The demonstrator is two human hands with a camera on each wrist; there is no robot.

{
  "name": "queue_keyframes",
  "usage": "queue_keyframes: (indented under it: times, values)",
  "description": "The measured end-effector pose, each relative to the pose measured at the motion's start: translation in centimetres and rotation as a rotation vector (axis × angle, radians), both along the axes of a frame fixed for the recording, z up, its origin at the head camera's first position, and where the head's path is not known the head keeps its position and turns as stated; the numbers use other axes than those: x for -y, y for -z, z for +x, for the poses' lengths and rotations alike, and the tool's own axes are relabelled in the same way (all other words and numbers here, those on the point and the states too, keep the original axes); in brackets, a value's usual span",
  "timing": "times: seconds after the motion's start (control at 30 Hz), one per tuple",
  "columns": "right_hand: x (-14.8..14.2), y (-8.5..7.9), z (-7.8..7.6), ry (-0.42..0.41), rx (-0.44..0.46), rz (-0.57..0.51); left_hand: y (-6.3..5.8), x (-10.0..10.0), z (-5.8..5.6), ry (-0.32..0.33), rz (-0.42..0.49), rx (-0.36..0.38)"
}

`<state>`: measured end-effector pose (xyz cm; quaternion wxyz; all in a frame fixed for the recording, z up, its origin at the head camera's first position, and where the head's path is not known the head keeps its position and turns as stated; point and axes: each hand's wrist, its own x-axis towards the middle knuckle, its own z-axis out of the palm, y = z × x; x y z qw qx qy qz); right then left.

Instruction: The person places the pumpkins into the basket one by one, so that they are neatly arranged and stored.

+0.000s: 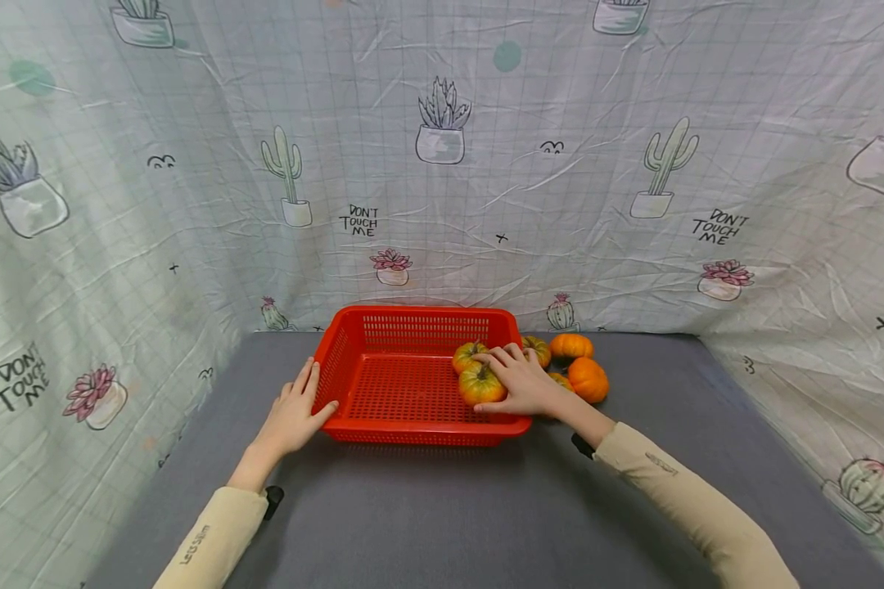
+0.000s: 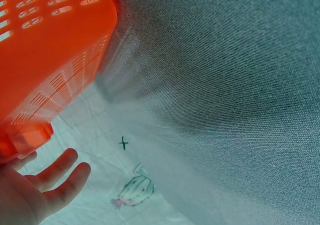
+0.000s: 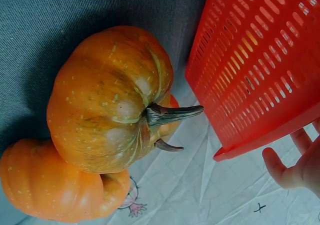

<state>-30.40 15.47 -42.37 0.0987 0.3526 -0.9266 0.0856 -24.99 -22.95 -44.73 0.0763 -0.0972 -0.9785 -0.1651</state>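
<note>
A red plastic basket (image 1: 405, 427) with slotted walls stands on the grey tabletop. My left hand (image 1: 292, 417) rests at its left rim, fingers extended along the outside and thumb over the front corner. Reaching over the right rim, my right hand (image 1: 519, 380) has its thumb and fingers around a green-and-orange pumpkin (image 1: 477, 388) inside the basket. Behind that one sits another small pumpkin (image 1: 467, 357), also in the basket. The right palm and the grip's underside are hidden; in the right wrist view only some fingers (image 3: 280, 170) show past the rim.
Several pumpkins lie just right of the basket, among them an orange pumpkin (image 1: 588, 380) and another orange pumpkin (image 1: 570, 346). A mottled pumpkin (image 3: 110, 100) with a dark stem is close to the right wrist. A patterned cloth (image 1: 501, 180) hangs around the table's back and sides.
</note>
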Motion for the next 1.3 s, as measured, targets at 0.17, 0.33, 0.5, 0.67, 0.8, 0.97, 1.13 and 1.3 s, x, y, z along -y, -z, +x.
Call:
queue_keyframes:
  times: [0.17, 0.33, 0.5, 0.67, 0.8, 0.97, 1.13, 1.3]
  values:
    - [0.2, 0.1, -0.6, -0.002, -0.004, 0.008, -0.1, -0.1, 0.0, 0.002, 0.003, 0.003]
    - [0.6, 0.1, -1.2, -0.013, 0.012, 0.051, -0.1, -0.1, 0.1, -0.003, 0.003, 0.008]
    - [1.3, -0.1, -1.6, -0.029, 0.058, 0.109, -0.2, -0.1, 0.0, -0.009, 0.001, 0.011]
    - [1.7, -0.2, -1.8, -0.063, 0.134, 0.142, -0.2, -0.2, 0.0, -0.008, 0.003, 0.014]
    - [1.9, -0.1, -2.1, -0.062, 0.175, 0.162, -0.2, -0.1, 0.1, -0.006, 0.009, 0.018]
    - [2.0, 0.1, -2.4, -0.034, 0.214, 0.209, -0.1, 0.0, 0.0, 0.003, 0.014, 0.015]
    - [2.1, 0.0, -2.5, -0.011, 0.247, 0.231, 0.0, -0.1, -0.1, 0.001, 0.016, 0.006]
    - [2.2, 0.2, -2.7, -0.029, 0.211, 0.247, -0.2, -0.2, 0.0, -0.005, 0.005, 0.015]
